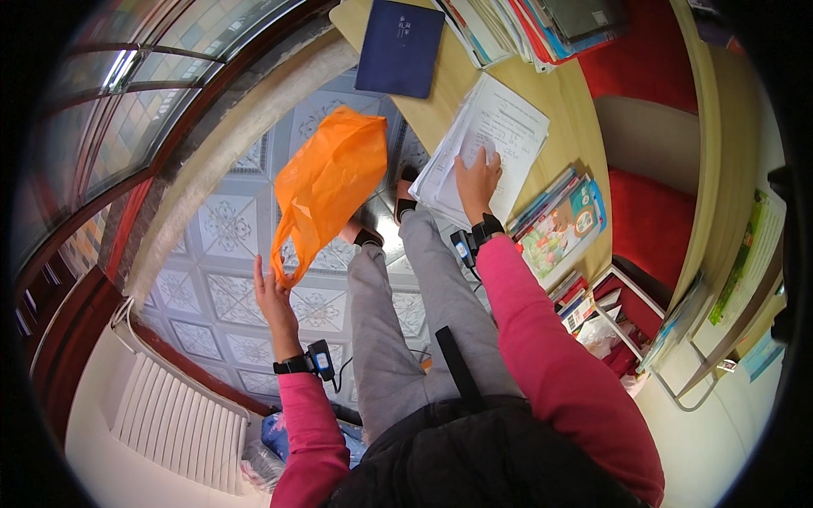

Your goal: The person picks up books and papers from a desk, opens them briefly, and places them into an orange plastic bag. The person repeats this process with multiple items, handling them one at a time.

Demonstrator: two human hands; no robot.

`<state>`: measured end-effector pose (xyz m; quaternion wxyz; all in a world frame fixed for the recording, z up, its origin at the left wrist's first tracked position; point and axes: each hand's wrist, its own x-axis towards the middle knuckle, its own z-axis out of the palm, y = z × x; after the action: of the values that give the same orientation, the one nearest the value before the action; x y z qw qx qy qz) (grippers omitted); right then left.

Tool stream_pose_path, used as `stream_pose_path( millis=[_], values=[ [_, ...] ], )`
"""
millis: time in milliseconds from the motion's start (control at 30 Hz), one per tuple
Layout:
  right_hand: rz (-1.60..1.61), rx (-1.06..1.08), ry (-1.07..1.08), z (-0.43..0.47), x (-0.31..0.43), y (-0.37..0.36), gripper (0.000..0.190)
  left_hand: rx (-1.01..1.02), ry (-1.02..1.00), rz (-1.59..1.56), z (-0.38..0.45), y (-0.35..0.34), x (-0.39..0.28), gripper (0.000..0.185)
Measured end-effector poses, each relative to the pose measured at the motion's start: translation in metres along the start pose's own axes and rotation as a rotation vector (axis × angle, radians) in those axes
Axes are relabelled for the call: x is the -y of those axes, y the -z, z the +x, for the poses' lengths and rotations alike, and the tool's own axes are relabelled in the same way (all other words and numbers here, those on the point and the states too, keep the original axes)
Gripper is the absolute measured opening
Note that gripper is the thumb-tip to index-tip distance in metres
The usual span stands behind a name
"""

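My left hand (277,298) holds an orange plastic bag (333,174) by its handles, with the fingertips at the loops; the bag hangs over the tiled floor. What is inside the bag is hidden. My right hand (478,181) rests on a stack of printed papers (517,124) at the edge of a light wooden desk (552,95), fingers spread. The upper sheets bear print and handwriting. A dark blue folder or book (400,47) lies near the desk's far corner. Beside the papers, close to my right wrist, is a pile of colourful books (559,228).
More books and papers (508,28) are stacked at the back of the desk. An open drawer or box (625,305) with small items stands at the right. Red cushions (654,222) lie beyond the desk. At the lower left is a white radiator (178,419), below the windows (159,76).
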<state>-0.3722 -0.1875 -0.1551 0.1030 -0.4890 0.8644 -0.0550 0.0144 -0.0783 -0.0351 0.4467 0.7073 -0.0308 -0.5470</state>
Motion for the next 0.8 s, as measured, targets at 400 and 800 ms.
stream_pose_path(
  millis=[400, 800],
  values=[
    [0.503, -0.079, -0.065, -0.002, -0.023, 0.025, 0.013, 0.017, 0.038, 0.111, 0.01, -0.006, 0.01, 0.036],
    [0.33, -0.251, -0.302, -0.019, -0.162, 0.157, 0.019, -0.02, 0.018, 0.196, 0.013, -0.017, 0.003, 0.036]
  ],
)
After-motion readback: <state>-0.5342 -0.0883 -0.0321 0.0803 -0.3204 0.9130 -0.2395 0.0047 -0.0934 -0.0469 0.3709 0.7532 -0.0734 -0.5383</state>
